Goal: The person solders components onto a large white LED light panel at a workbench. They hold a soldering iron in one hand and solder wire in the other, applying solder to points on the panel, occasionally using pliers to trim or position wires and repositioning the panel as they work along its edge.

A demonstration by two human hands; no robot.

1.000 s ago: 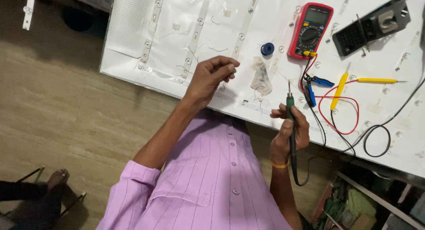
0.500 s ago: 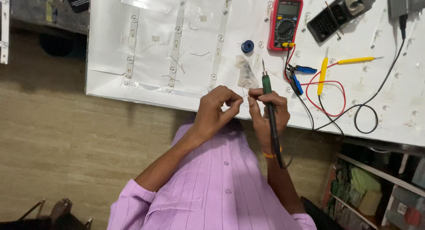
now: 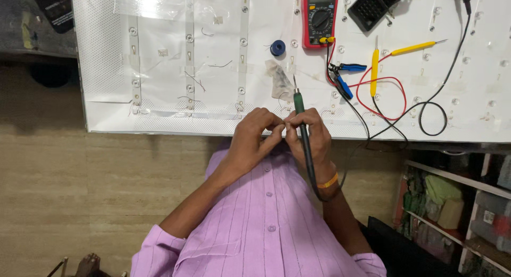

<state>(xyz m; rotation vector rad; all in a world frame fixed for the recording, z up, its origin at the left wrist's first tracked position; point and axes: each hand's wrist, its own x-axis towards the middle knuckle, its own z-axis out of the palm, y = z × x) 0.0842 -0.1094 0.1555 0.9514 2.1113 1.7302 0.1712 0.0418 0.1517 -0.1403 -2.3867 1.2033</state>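
My right hand grips a green-handled soldering iron, tip pointing up over the white panel. My left hand meets the right at the fingertips near the panel's front edge, pinching something small between them, likely a thin wire; I cannot tell which. The iron's black cord runs down along my right wrist, which wears an orange band. Both hands hover above the panel's lower rim.
On the panel lie a red multimeter with red and black leads, two yellow probes, blue-handled cutters, a blue solder spool, a clear plastic bag and a black device. Shelves with clutter stand at the lower right.
My left hand came off the panel and joined the right hand at the fingertips. The view shifted, so the panel now sits higher and larger in the frame.
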